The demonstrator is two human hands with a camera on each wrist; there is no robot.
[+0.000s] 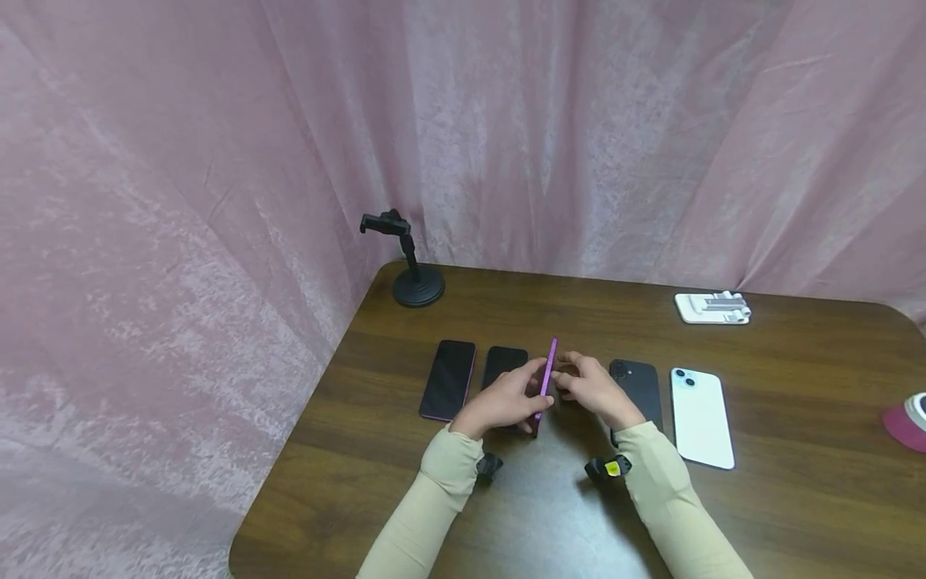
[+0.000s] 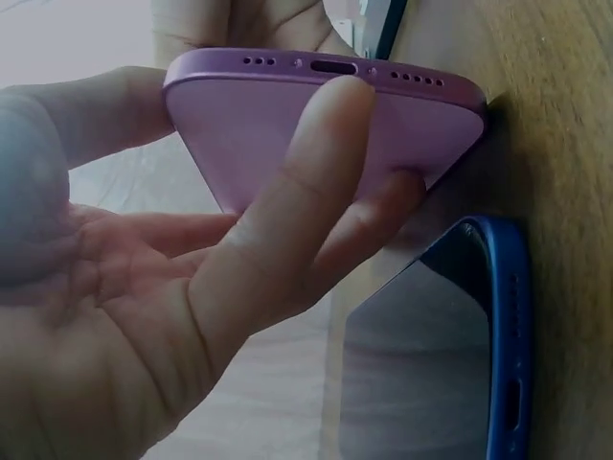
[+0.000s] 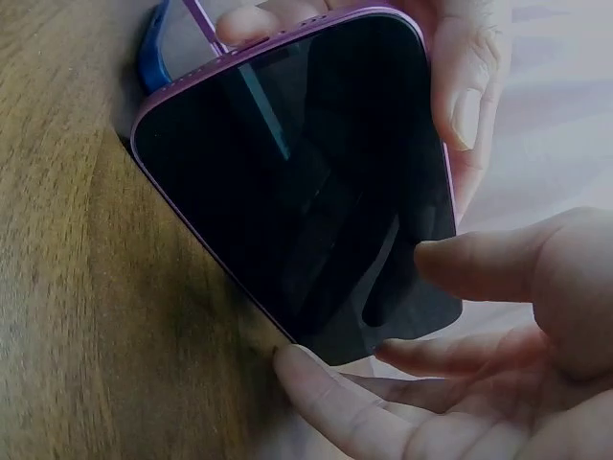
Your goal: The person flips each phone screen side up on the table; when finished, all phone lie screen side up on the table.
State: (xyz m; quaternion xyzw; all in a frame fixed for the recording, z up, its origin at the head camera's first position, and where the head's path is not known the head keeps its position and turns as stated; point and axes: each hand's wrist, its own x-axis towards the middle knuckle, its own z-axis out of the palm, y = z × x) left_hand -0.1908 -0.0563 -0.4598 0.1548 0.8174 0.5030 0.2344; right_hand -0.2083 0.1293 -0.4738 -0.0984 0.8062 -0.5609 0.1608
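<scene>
A pink-purple phone (image 1: 546, 378) stands on its long edge above the table, its dark screen (image 3: 287, 182) facing my right hand. My left hand (image 1: 510, 394) grips it, one finger over the charging-port end (image 2: 333, 67) and others along its back. My right hand (image 1: 593, 390) is at the far end, thumb tip at the screen and fingertips (image 3: 297, 359) at the edge and corner. Just left of the left hand lies a blue-edged phone (image 2: 421, 335), screen up and partly covered by that hand in the head view. Behind the right wrist lies a black phone (image 1: 639, 390), back up.
Another dark-screened phone (image 1: 448, 379) with a pink edge lies farther left. A white phone (image 1: 702, 418) rests back up on the right. At the back are a black phone stand (image 1: 418, 285) and a folded white stand (image 1: 712, 308). A pink-and-white object (image 1: 907, 422) sits at the far right.
</scene>
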